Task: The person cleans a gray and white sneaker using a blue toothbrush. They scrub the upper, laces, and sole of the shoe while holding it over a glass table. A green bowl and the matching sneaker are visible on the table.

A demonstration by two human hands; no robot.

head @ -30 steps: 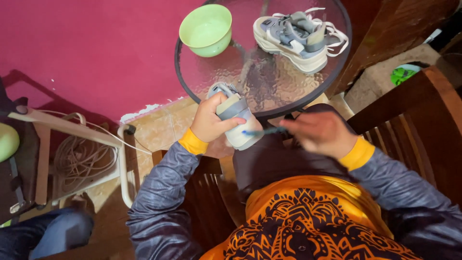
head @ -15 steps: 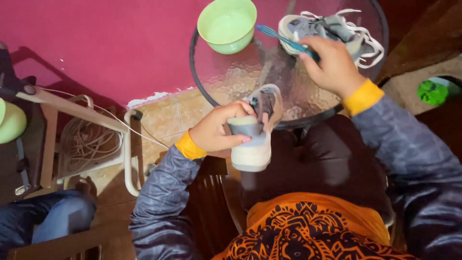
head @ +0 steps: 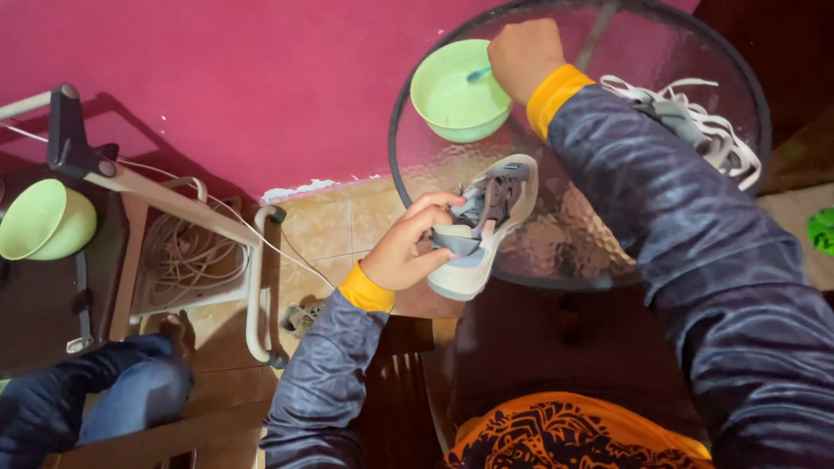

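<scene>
Sneaker (head: 486, 227) held up at the near edge of the round glass surface (head: 608, 234), toothbrush dipped in the green bowl (head: 452, 102).

Left hand (head: 408, 252) with grip wrapped round the grey-and-white shoe's heel, thumb inside the opening, sole facing down-left. Right hand (head: 521, 54) with grip closed round a blue brush handle (head: 479, 75), tip resting in the bowl. Second sneaker (head: 695, 122) lying on the glass behind the right sleeve, white laces loose. Another green bowl (head: 43, 221) far left.
</scene>
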